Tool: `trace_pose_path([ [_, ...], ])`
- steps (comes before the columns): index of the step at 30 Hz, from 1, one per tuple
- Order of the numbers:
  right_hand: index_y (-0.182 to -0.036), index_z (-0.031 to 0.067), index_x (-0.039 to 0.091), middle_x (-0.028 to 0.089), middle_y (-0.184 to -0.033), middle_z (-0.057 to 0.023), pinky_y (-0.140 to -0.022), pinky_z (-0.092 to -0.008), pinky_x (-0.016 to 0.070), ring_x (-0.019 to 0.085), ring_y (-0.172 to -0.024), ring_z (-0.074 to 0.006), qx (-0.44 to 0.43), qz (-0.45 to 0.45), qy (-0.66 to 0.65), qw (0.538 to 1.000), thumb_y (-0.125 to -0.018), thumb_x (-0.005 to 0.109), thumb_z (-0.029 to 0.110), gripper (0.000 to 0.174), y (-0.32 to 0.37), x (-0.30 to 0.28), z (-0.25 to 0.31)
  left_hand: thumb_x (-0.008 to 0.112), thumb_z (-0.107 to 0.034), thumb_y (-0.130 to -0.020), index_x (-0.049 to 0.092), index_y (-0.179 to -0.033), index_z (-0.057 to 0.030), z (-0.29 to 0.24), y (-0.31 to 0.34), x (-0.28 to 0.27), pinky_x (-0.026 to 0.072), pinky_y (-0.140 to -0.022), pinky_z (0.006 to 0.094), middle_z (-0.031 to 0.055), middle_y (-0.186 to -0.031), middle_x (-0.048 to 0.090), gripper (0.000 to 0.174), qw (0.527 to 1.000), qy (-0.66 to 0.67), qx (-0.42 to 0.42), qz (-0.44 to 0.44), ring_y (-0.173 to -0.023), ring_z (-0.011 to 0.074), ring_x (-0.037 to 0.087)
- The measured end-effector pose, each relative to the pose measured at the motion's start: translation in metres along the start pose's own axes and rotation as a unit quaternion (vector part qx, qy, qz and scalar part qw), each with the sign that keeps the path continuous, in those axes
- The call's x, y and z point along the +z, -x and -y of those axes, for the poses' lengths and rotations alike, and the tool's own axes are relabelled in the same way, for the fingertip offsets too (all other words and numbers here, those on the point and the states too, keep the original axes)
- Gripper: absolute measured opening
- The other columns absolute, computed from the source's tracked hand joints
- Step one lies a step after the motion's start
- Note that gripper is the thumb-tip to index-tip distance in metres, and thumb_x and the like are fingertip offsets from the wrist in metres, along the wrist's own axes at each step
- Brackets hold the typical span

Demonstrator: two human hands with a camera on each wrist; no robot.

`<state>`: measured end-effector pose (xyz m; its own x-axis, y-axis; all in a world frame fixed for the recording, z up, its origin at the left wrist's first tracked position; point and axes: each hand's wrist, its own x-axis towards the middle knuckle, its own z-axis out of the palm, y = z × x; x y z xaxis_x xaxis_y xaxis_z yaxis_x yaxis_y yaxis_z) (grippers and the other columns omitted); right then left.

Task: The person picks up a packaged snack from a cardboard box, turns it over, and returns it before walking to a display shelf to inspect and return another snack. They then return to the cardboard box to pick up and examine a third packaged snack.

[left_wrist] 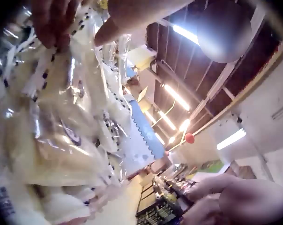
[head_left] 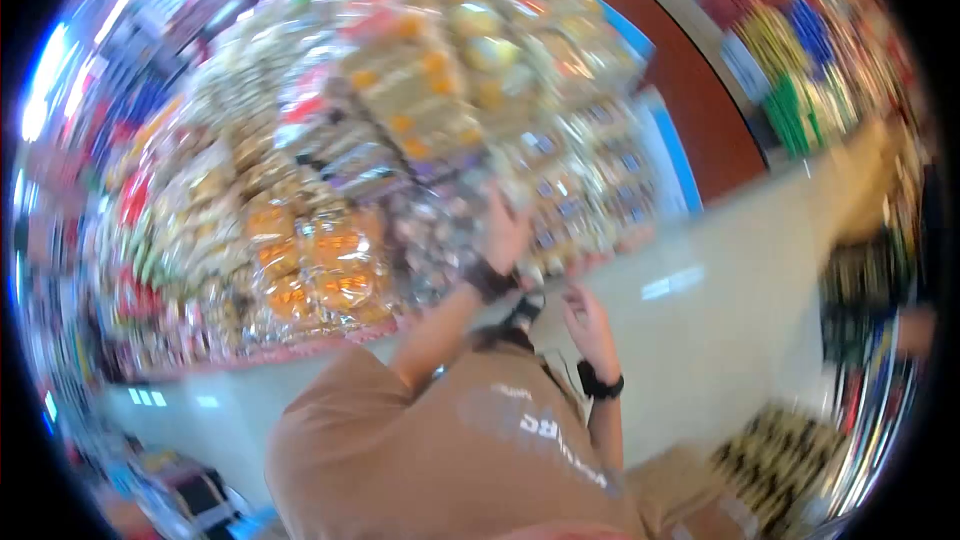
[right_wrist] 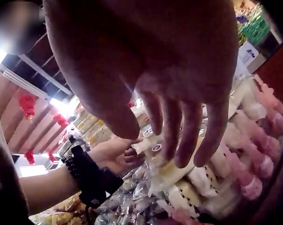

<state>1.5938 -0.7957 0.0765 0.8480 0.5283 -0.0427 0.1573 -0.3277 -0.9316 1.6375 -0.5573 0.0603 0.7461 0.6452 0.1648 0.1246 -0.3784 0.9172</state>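
Observation:
My left hand (head_left: 507, 230) reaches over the heaped goods and pinches a clear plastic packet (left_wrist: 69, 101) with pale contents. In the left wrist view its fingers (left_wrist: 52, 23) press on the crinkled film, with the thumb on the other side. From the right wrist, the left hand (right_wrist: 115, 154) shows curled fingers at the packet's edge. My right hand (head_left: 590, 330) hangs in front of the body, near the display's front edge, holding nothing. Its fingers (right_wrist: 179, 136) are loosely extended in the right wrist view, overlapping pale packets (right_wrist: 197, 183) with black-and-white edging.
Dark wrapped pieces (head_left: 440, 230) lie left of the left hand, with orange packs (head_left: 315, 260) beyond them. Rows of labelled packs (head_left: 590, 180) are on the right. A pale tiled floor (head_left: 720, 290) runs along the display. Cartons (head_left: 690, 490) stand at the lower right.

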Motion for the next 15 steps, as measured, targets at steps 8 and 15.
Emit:
trace_pose_path([
  [8, -0.158, 0.0051, 0.026, 0.057, -0.135, -0.0172, -0.087, -0.0308, 0.0538, 0.061, -0.115, -0.0221, 0.034, 0.096, -0.158, 0.982, -0.101, 0.058, 0.003, 0.065, -0.116, -0.005, 0.011, 0.066, -0.013, -0.098, 0.046, -0.149, -0.0026, -0.019, 0.023, 0.002, 0.0525, -0.092, 0.0367, 0.0161, -0.123, 0.068, 0.055, 0.987, 0.081, -0.138, -0.022, -0.102, 0.0228, 0.066],
  [15, -0.162, 0.0080, 0.014, 0.062, -0.129, -0.0192, -0.084, -0.0321, 0.0568, 0.068, -0.104, -0.0222, 0.058, 0.138, -0.236, 0.960, -0.109, 0.047, 0.012, 0.063, -0.141, -0.016, -0.002, 0.062, -0.004, -0.100, 0.048, -0.147, -0.0022, -0.062, 0.050, -0.023, 0.0533, -0.084, 0.0300, 0.0069, -0.115, 0.065, 0.049, 0.971, 0.180, -0.104, -0.121, -0.096, 0.0115, 0.061],
])
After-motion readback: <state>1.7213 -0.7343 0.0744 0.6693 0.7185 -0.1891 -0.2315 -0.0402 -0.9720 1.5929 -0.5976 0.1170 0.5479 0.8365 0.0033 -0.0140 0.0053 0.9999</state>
